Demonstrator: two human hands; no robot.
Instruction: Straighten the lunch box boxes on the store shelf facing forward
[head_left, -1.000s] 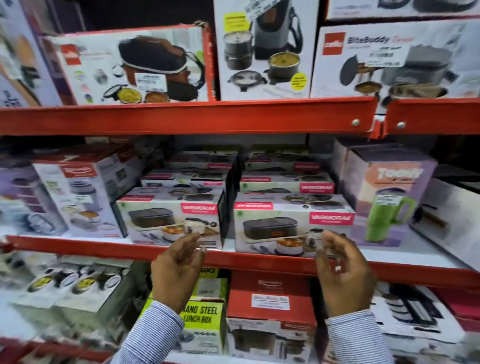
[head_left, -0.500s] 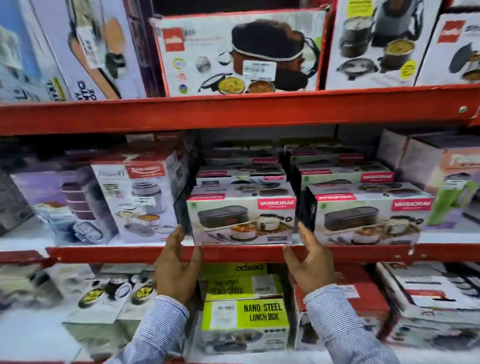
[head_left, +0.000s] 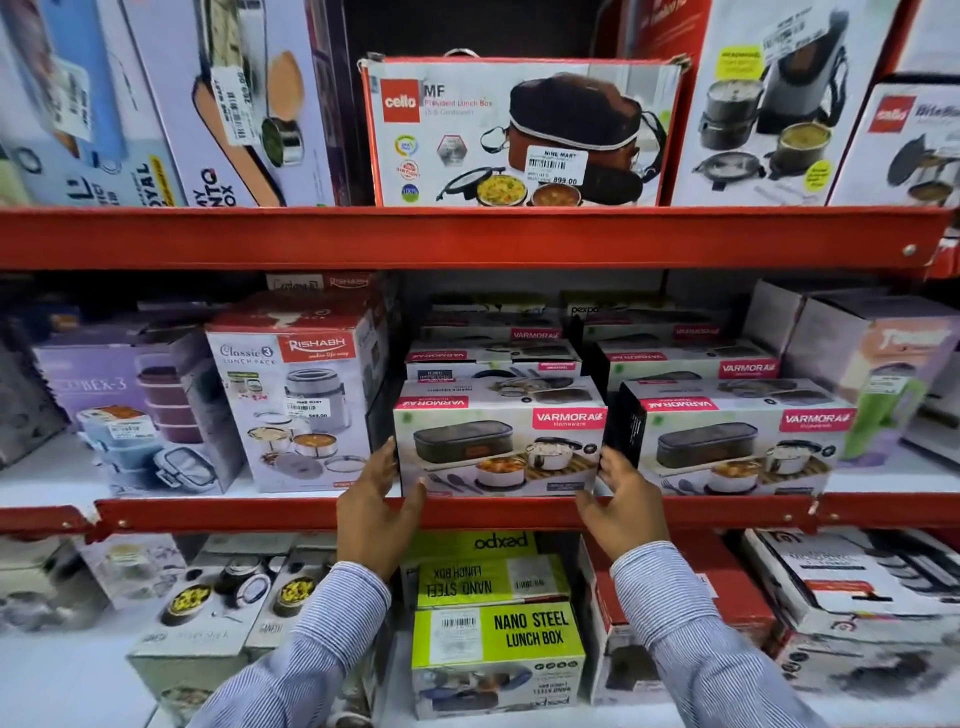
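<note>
The left Varmora box (head_left: 500, 447) sits straight ahead of me at the front lip of the middle shelf (head_left: 467, 512), its long axis running left to right along the edge, printed face toward me. My left hand (head_left: 375, 512) is open against its left end and my right hand (head_left: 621, 512) is open at its right end, so I bracket it without clamping; both are equally near. The right end nearly touches the neighbouring Varmora box (head_left: 737, 447), and the Rishabh box (head_left: 298, 400) stands close on the left, so there is little room to swivel. More Varmora boxes are stacked behind. I judge a small squaring nudge is all it needs.
</note>
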